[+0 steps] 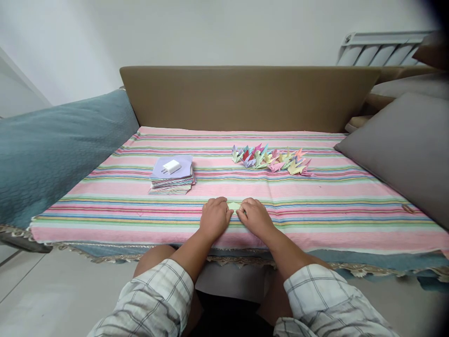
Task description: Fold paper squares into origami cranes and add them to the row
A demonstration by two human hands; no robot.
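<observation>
Between my two hands lies a small pale green piece of folded paper [234, 206], low on the striped cloth. My left hand [214, 216] is closed on its left side, thumb toward the middle. On the other side my right hand [256, 216] pinches the paper with bent fingers. Much of the paper is hidden under the fingertips. Beyond the hands, to the right, sit several folded paper cranes [270, 159] in many colours. A stack of square paper sheets [171, 186] with a lilac sheet on top stands to the left.
A white plug adapter [171, 166] rests on the paper stack. The pink striped cloth [115, 206] covers the seat. A brown backrest [245, 98] rises behind, a blue-covered armrest [63, 145] at left, a grey cushion [403, 145] at right. A small brown object [407, 208] lies near the cushion.
</observation>
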